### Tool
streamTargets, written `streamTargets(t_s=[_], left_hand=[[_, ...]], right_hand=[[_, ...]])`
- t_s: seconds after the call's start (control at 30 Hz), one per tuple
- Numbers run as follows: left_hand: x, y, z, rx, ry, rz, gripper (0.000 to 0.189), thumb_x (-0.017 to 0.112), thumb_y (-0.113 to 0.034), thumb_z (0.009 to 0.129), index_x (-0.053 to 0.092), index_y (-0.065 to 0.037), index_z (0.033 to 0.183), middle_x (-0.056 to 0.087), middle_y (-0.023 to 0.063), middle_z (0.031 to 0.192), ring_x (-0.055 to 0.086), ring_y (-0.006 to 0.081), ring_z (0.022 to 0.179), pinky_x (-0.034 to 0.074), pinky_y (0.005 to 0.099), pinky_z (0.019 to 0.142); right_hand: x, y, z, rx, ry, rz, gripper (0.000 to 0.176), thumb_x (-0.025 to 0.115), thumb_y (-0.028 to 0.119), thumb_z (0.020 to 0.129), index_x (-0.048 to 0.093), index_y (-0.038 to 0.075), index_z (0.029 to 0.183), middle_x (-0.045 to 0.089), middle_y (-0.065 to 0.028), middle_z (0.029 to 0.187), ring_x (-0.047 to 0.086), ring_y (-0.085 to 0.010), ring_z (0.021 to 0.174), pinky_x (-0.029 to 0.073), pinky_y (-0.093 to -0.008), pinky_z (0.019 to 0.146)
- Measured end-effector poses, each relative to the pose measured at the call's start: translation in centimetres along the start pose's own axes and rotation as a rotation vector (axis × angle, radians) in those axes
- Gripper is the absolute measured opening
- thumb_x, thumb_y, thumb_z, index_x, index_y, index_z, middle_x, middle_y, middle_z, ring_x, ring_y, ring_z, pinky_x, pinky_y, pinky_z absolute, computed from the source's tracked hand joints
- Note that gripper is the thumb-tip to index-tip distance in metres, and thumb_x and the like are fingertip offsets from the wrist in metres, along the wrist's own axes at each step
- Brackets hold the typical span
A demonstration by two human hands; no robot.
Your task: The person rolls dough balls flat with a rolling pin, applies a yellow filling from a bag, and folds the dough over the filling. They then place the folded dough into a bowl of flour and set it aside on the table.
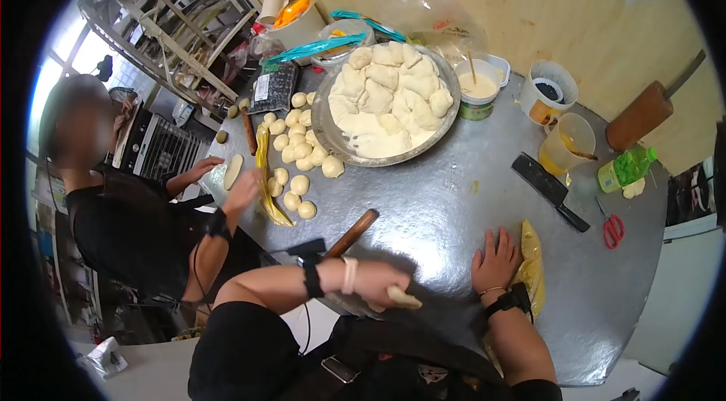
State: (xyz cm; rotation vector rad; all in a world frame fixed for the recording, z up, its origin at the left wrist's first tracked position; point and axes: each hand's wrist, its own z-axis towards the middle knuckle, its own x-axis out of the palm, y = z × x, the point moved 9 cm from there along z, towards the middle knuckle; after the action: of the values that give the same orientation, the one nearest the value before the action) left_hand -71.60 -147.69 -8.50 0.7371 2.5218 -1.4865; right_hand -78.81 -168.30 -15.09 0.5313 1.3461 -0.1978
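My left hand (382,282) is closed around a small piece of dough (404,298), which sticks out past the fingers above the metal table (439,204). A wooden rolling pin (355,231) lies just beyond my left forearm, which partly covers it. My right hand (496,260) rests flat on the table with its fingers stretched out, holding nothing. Right beside it lies a long plastic bag with yellow contents (533,265), partly behind my wrist. Round dough balls (299,185) sit in a cluster to the left, near a large metal bowl (324,129) heaped with dough pieces (386,91).
At left, a co-worker (144,234) handles a flattened oval of dough (234,172). A black cleaver (541,178), red-handled scissors (613,231), a green bottle (626,170), a jug (566,144) and tubs stand or lie at right. A tub of pale liquid (478,87) stands near the wall.
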Motion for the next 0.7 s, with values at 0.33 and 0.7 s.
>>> streamTargets(t_s=[0.33, 0.7], left_hand=[[-31.5, 11.7, -8.4, -0.554, -1.022, 0.345, 0.049, 0.072, -0.025, 0.082, 0.061, -0.003, 0.125, 0.069, 0.0192, 0.102, 0.066, 0.0264, 0.098, 0.05, 0.0338, 0.091], [-28.7, 23.0, 1.9, -0.688, -0.279, -0.074, 0.025, 0.062, -0.012, 0.07, 0.069, -0.007, 0.094, 0.058, 0.0009, 0.069, 0.05, 0.0122, 0.056, 0.036, 0.0325, 0.045]], right_hand=[[-0.5, 0.2, 0.0, -0.002, -0.006, 0.029, 0.055, 0.06, 0.025, 0.083, 0.05, 0.01, 0.136, 0.039, -0.0178, 0.146, 0.035, -0.0374, 0.136, 0.026, -0.0565, 0.111], [-0.4, -0.2, 0.2, 0.026, -0.029, 0.052, 0.055, 0.06, 0.026, 0.082, 0.052, 0.01, 0.135, 0.039, -0.0181, 0.146, 0.035, -0.0374, 0.136, 0.027, -0.0562, 0.111]])
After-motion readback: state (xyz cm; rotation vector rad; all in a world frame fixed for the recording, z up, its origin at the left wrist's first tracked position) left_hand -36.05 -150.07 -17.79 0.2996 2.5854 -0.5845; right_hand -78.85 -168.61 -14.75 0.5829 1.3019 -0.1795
